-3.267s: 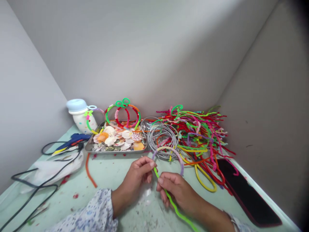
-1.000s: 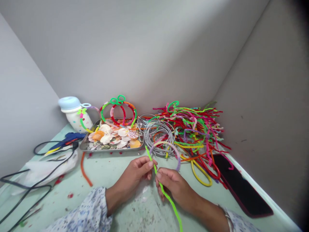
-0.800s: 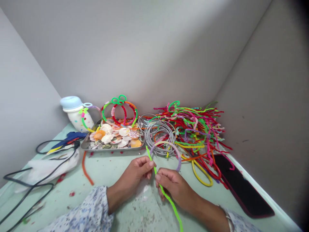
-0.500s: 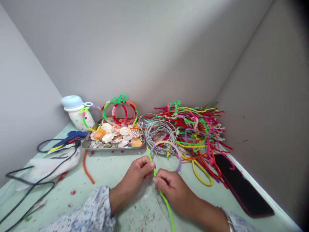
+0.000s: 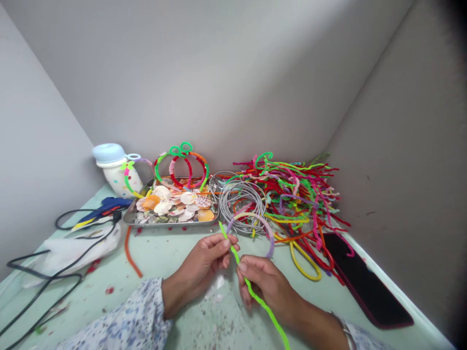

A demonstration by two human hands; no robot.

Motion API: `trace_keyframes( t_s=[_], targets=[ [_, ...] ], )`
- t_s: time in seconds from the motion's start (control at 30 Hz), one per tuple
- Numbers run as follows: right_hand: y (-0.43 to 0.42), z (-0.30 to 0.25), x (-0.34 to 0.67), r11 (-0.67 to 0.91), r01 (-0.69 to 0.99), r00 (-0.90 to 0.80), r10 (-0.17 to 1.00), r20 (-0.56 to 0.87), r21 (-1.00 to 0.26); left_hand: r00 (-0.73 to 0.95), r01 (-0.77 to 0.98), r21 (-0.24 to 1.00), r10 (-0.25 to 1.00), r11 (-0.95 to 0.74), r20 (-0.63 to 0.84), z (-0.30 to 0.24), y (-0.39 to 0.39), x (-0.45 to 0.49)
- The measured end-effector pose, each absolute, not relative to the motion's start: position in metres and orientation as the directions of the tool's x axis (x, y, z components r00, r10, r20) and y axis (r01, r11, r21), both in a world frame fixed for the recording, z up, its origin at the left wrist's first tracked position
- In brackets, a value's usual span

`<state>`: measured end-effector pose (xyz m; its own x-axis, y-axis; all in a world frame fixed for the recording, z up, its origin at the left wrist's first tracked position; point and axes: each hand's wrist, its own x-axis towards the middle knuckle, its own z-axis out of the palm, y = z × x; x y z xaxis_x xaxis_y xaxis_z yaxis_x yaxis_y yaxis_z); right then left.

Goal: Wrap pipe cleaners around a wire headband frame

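Observation:
A bright green pipe cleaner (image 5: 263,305) runs slantwise through both hands, its short upper end above my left fingers and its long tail down toward the bottom edge. My left hand (image 5: 204,260) pinches it near the upper end between thumb and fingers. A little lower along it, my right hand (image 5: 268,287) grips it between thumb and index finger. Just beyond the hands lies a purple and cream fuzzy ring (image 5: 270,231), partly covered by the fingers. Behind that ring is a coil of grey wire (image 5: 242,206).
A metal tray (image 5: 171,224) of shells stands at the back, with fuzzy hoops (image 5: 190,170) upright on it. Pipe cleaners (image 5: 292,184) are heaped at the back right, beside a dark phone (image 5: 372,287). On the left are a bottle (image 5: 118,175), a plastic bag (image 5: 83,248) and black cable (image 5: 51,277).
The pipe cleaner's lower tail has swung to the right, and its top end has tipped slightly left. Both hands have turned a little, with their fingers less tightly curled.

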<state>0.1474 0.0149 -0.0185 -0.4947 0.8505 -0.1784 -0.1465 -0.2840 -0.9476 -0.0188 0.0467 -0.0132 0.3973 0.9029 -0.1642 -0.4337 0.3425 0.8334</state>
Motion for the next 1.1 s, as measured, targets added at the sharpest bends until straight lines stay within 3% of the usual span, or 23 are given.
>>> trace_keyframes(
  t_s=[0.2,0.33,0.47,0.63,0.73,0.87,0.97,1.1],
  targets=[
    [0.012,-0.014,0.149,-0.205,-0.018,-0.515,0.841,-0.166,-0.979,0.378,-0.411,0.843,0.906,0.348,-0.19,-0.013,0.045,-0.016],
    [0.011,-0.012,0.15,0.068,0.191,-0.478,0.878,-0.032,-0.979,0.353,-0.402,0.852,0.915,0.335,-0.193,-0.014,0.043,-0.015],
    [0.011,-0.012,0.15,0.427,0.43,-0.479,0.855,0.2,-0.795,0.329,-0.362,0.879,0.925,0.311,-0.192,-0.015,0.041,-0.012],
    [0.011,-0.015,0.148,0.638,0.535,-0.519,0.765,0.381,-0.553,0.303,-0.328,0.9,0.934,0.289,-0.19,-0.017,0.04,-0.009],
    [0.008,-0.016,0.147,0.548,0.523,-0.479,0.822,0.307,-0.652,0.345,-0.331,0.89,0.918,0.315,-0.197,-0.018,0.041,-0.01],
    [0.003,-0.015,0.146,0.158,0.265,-0.428,0.903,0.03,-0.951,0.43,-0.401,0.837,0.883,0.373,-0.188,-0.014,0.044,-0.016],
    [0.001,-0.013,0.145,-0.078,0.087,-0.459,0.882,-0.11,-0.993,0.456,-0.485,0.773,0.873,0.408,-0.174,-0.012,0.045,-0.02],
    [0.005,-0.014,0.145,-0.179,-0.013,-0.444,0.883,-0.155,-0.984,0.463,-0.551,0.716,0.87,0.429,-0.166,-0.012,0.047,-0.023]
  ],
)
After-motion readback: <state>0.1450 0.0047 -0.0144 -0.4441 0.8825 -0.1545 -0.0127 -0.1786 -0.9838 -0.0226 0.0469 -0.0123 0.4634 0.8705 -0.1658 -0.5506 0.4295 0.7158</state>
